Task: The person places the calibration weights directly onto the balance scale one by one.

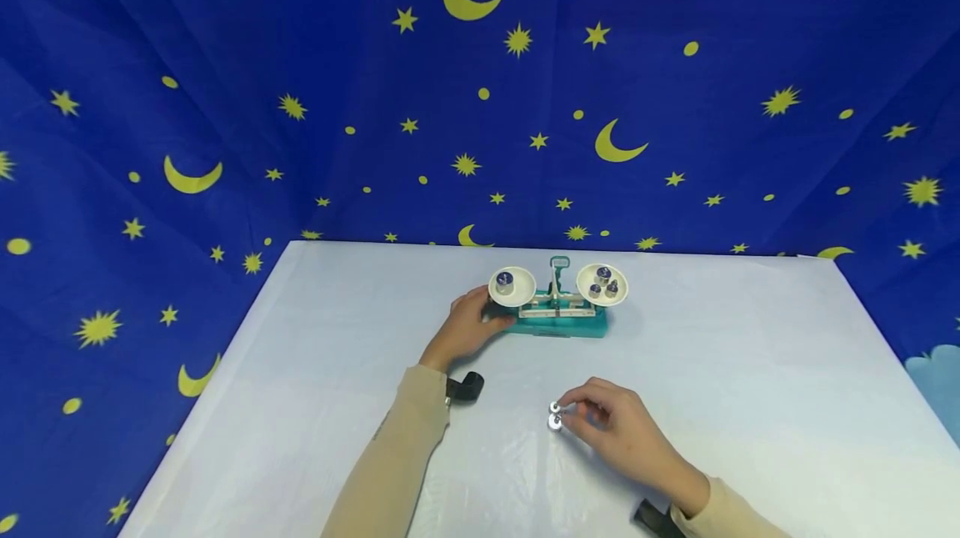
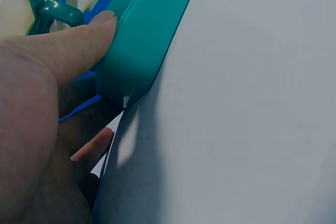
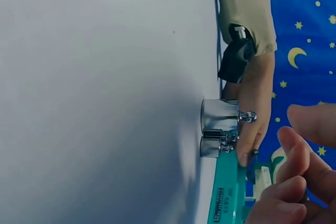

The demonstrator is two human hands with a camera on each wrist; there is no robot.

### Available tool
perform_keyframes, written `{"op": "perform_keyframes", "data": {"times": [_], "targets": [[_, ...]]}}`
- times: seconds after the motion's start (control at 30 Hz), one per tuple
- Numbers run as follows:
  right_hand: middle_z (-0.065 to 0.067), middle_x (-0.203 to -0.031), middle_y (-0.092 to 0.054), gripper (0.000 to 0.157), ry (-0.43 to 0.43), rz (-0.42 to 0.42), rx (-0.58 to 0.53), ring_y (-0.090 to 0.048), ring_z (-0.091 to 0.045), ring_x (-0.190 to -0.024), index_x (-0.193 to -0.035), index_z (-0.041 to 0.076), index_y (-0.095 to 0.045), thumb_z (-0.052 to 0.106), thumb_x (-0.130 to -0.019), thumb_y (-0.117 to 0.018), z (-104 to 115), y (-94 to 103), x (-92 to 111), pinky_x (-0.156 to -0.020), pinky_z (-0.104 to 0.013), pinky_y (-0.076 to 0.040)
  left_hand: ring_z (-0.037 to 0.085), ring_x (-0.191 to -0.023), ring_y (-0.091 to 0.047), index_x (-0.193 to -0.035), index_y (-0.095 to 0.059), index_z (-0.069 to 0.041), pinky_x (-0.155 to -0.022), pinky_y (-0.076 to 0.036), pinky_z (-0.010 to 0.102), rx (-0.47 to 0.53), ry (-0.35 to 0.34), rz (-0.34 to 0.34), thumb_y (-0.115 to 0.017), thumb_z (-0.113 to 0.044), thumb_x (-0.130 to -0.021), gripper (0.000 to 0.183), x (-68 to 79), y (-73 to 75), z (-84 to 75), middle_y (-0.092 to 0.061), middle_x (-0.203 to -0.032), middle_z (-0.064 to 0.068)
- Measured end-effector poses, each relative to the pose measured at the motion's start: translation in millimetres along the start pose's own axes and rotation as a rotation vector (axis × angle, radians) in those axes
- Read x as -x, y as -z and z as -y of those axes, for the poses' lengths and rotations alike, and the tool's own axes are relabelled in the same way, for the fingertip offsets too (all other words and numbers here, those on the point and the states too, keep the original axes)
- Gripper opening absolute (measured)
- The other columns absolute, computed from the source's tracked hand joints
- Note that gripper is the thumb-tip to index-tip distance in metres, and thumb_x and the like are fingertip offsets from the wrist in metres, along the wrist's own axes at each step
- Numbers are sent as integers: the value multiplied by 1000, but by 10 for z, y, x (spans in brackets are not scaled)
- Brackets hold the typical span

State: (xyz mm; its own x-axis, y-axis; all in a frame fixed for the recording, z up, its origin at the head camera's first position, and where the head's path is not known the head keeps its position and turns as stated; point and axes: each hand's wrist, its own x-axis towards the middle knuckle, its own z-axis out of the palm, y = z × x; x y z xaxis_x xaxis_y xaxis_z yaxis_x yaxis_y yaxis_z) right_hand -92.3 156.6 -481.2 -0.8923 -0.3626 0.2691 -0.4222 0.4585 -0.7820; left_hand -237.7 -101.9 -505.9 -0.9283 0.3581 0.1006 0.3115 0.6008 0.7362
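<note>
A green balance scale with two white pans stands toward the back of the table. The left hand grips the left end of its base, thumb on the near side and fingers round behind; the left wrist view shows this thumb against the green plastic. One metal weight sits in the left pan, and three smaller weights are in the right pan. On the table, shiny metal weights of different sizes stand close together. Beside them is the right hand, its thumb and fingertips apart from them in the right wrist view.
A white cover lies over the table. Blue cloth with yellow moons and stars hangs behind it and at its sides. A black wrist device is on the left arm, and another is on the right.
</note>
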Motion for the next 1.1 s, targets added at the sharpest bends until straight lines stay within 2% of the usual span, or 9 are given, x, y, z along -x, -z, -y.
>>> {"op": "perform_keyframes", "data": {"times": [0.23, 0.37, 0.63, 0.83, 1.1], "targets": [[14, -78, -55, 11, -46, 108, -15, -49, -3, -65, -98, 18, -75, 15, -88, -78, -14, -27, 16, -55, -20, -45, 31, -143, -39, -149, -48, -8, -123, -18, 50, 5, 22, 21, -72, -32, -93, 65, 40, 17, -6, -49, -151, 13], [14, -77, -54, 13, -48, 102, 9, -48, -2, -64, -98, 18, -75, 12, -86, -79, -44, -42, -20, -55, -21, -45, 29, -144, -39, -149, -47, -10, -123, -16, 49, 3, 21, 11, -72, -33, -94, 65, 13, 34, 1, -49, -152, 12], [12, -76, -54, 11, -153, 168, 14, -48, -2, -64, -97, 16, -75, 14, -87, -78, -66, -34, -56, -55, -22, -46, 30, -144, -39, -149, -48, -10, -123, -16, 50, 18, 23, 21, -73, -32, -93, 65, -7, 31, 6, -48, -152, 12], [11, -76, -55, 9, -148, 187, -2, -49, -2, -65, -97, 13, -75, 12, -88, -77, -60, -14, -63, -56, -22, -46, 30, -143, -40, -149, -48, -10, -122, -17, 51, 24, 4, 9, -73, -31, -93, 64, 0, 27, -15, -49, -151, 13], [12, -76, -56, 8, -180, 210, 29, -49, -2, -65, -94, 17, -74, 13, -87, -78, -51, -23, -80, -56, -22, -47, 29, -143, -40, -148, -49, -10, -122, -17, 50, 13, 12, 16, -72, -32, -94, 63, 17, 23, -34, -49, -151, 12]]}}
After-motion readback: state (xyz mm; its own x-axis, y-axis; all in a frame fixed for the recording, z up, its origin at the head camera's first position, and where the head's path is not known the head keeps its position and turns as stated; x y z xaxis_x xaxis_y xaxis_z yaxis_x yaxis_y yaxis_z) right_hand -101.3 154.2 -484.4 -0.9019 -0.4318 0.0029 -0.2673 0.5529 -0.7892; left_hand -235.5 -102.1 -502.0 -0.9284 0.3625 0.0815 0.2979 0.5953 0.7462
